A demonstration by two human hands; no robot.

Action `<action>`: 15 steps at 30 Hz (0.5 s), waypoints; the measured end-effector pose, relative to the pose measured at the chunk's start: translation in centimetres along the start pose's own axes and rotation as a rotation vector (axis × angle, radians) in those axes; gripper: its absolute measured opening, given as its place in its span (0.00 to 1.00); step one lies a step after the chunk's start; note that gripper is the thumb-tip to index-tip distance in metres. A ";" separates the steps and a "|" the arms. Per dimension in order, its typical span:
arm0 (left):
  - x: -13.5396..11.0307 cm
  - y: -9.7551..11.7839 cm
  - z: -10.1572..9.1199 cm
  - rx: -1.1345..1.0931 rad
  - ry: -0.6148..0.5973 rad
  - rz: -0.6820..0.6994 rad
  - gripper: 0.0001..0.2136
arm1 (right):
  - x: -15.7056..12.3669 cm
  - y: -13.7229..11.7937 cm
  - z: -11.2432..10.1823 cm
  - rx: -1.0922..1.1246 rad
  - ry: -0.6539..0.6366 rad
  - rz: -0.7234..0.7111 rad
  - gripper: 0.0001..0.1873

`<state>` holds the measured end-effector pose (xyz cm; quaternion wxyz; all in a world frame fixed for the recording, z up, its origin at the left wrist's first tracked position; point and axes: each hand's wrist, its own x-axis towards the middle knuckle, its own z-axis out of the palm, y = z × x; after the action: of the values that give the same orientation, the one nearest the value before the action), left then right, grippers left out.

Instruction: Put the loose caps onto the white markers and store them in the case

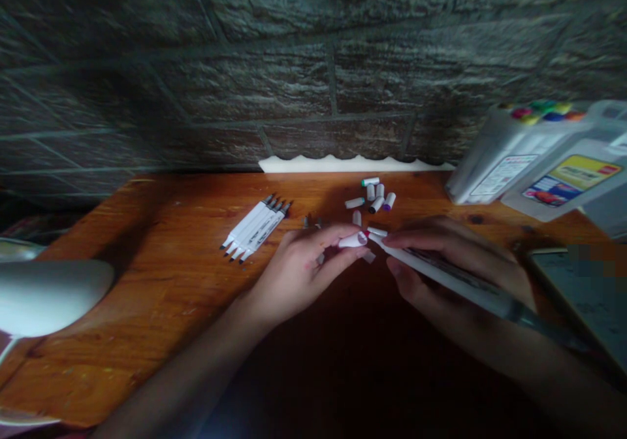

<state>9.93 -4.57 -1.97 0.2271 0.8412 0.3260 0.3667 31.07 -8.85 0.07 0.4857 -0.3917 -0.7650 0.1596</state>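
My left hand (pixel 298 262) pinches a small white marker cap (pixel 351 240) between thumb and fingertips. In my right hand (pixel 450 262) a white marker (pixel 441 270) is held like a pen, slanting down to the right. Its red nib end is right at the cap; whether they touch I cannot tell. The marker's far end, dark and blurred, shows past the right wrist. Behind my hands lie several loose white caps (pixel 371 192), some with green, purple or black ends. More caps lie under and beside my fingers, partly hidden. Left of them, uncapped white markers (pixel 257 228) form a slanted row.
A clear marker case (pixel 504 158) with colourful marker tops stands at the back right, beside an open case part with a label (pixel 573 181). A tablet-like device (pixel 553 282) lies at the right edge. A white lamp head (pixel 53 295) juts in from the left. A brick wall (pixel 294 66) bounds the wooden table (pixel 161 262).
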 end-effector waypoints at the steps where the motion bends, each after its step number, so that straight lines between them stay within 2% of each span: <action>1: 0.0 0.0 0.0 0.005 0.004 0.009 0.11 | 0.1 0.0 -0.1 0.003 -0.009 -0.016 0.17; 15: 0.0 0.5 0.2 0.076 0.015 0.058 0.10 | -0.4 0.5 0.3 -0.057 -0.074 -0.086 0.17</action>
<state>10.26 -4.94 -1.81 0.1817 0.8555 0.3169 0.3669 31.14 -8.78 -0.59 0.4522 -0.3658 -0.8029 0.1311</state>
